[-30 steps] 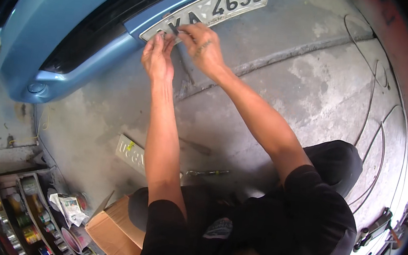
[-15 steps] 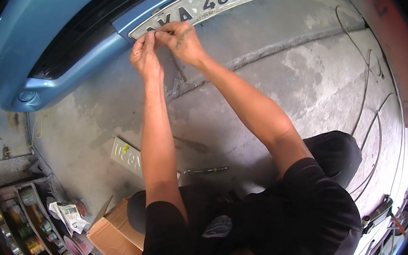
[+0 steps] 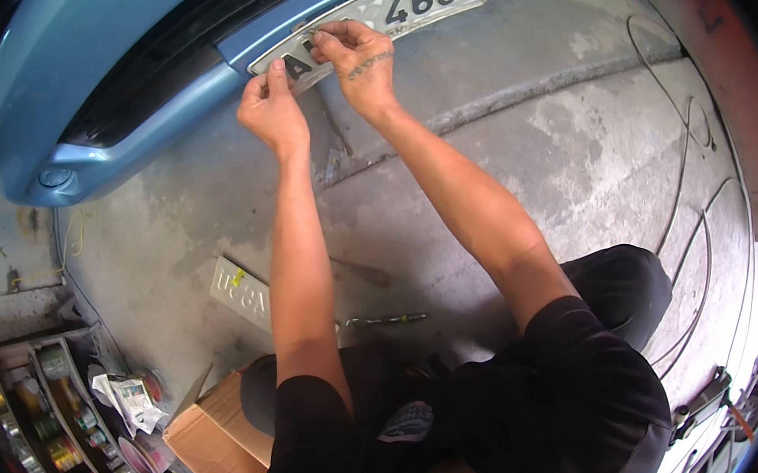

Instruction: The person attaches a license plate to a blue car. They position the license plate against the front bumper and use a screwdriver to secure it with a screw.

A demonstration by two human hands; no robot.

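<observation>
A white licence plate (image 3: 370, 13) with dark raised characters lies against the blue car bumper (image 3: 139, 127), at the upper middle. My left hand (image 3: 273, 119) grips its left end from below, the thumb on the front and the other fingers partly out of sight. To the right of it, my right hand (image 3: 364, 69) is closed in a pinch close to the plate's upper edge. Whatever sits between those fingertips is too small to make out. Beneath my left forearm, a second pale embossed plate (image 3: 241, 291) rests on the floor beside a slim metal hand tool (image 3: 386, 319).
An open cardboard box (image 3: 218, 435) stands at the lower left, near a rack (image 3: 43, 391) of cans and small goods. Cables (image 3: 706, 236) snake over the concrete floor (image 3: 498, 138) at the right, before a red surface (image 3: 744, 98).
My right hand has moved right and slightly up along the plate, away from my left hand. The left thumb now lies on the plate's face. The view has shifted slightly.
</observation>
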